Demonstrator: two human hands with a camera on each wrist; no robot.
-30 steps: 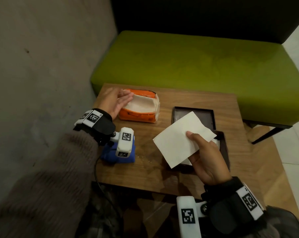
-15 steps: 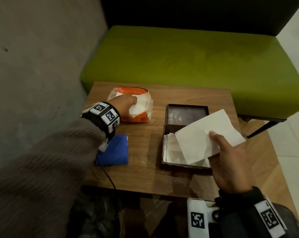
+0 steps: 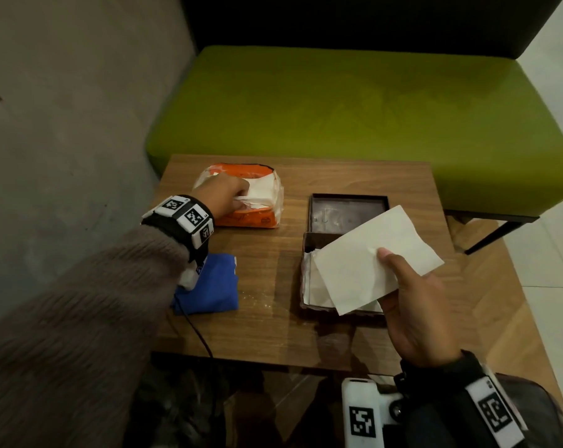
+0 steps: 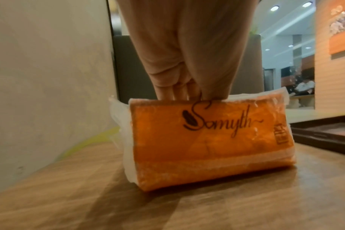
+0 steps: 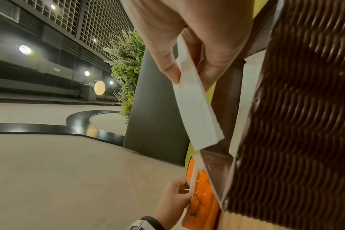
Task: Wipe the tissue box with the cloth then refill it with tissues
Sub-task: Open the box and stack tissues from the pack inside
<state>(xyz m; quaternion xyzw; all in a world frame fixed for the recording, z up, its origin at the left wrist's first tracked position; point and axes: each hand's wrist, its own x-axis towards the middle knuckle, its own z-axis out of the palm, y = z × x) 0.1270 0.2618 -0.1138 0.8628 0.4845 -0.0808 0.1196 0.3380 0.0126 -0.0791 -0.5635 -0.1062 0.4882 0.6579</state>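
Gripping a flat stack of white tissues (image 3: 375,258) between thumb and fingers, right hand (image 3: 416,307) held above the near right part of the open tissue box (image 3: 306,250); stack tilted, its lower corner over the box interior. More white tissues noted lying inside the box. Box dark brown with a woven outer wall, standing on the right half of the wooden table (image 3: 267,331). Box lid (image 3: 348,210), dark and shallow, lay upturned directly behind the box, touching or nearly touching its rear edge.

Left hand (image 3: 223,197) found reaching into the top opening of the orange tissue pack (image 3: 251,218) at the far left of the table, fingers curled and pinching a tuft of white tissue there. Pack printed "Somyth", its clear wrapper torn open on top, resting on the table.

Blue cloth (image 3: 213,287) lay folded on the near left of the table, partly hidden by the left wrist. Small white specks seen on the tabletop just right of the cloth. Green bench seat (image 3: 338,101) noted behind the table.
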